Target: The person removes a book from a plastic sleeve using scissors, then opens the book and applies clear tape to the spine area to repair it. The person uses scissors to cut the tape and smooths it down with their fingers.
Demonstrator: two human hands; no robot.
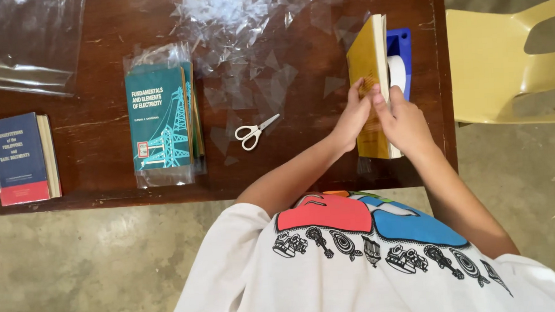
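Left hand (352, 116): we pinch the yellow book (368, 58), right of the frame.
Right hand (402, 120): our grip pinches the same book, beside the blue tape holder (400, 44).

white T-shirt | red and blue print (black motifs) | bare forearms

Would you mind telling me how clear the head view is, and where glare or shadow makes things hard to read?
In the head view, light is soft and even, with no blur on the left hand, right hand or yellow book. Glare whitens the clear plastic scraps and the plastic sheet. The chair throws a faint shadow on the floor.
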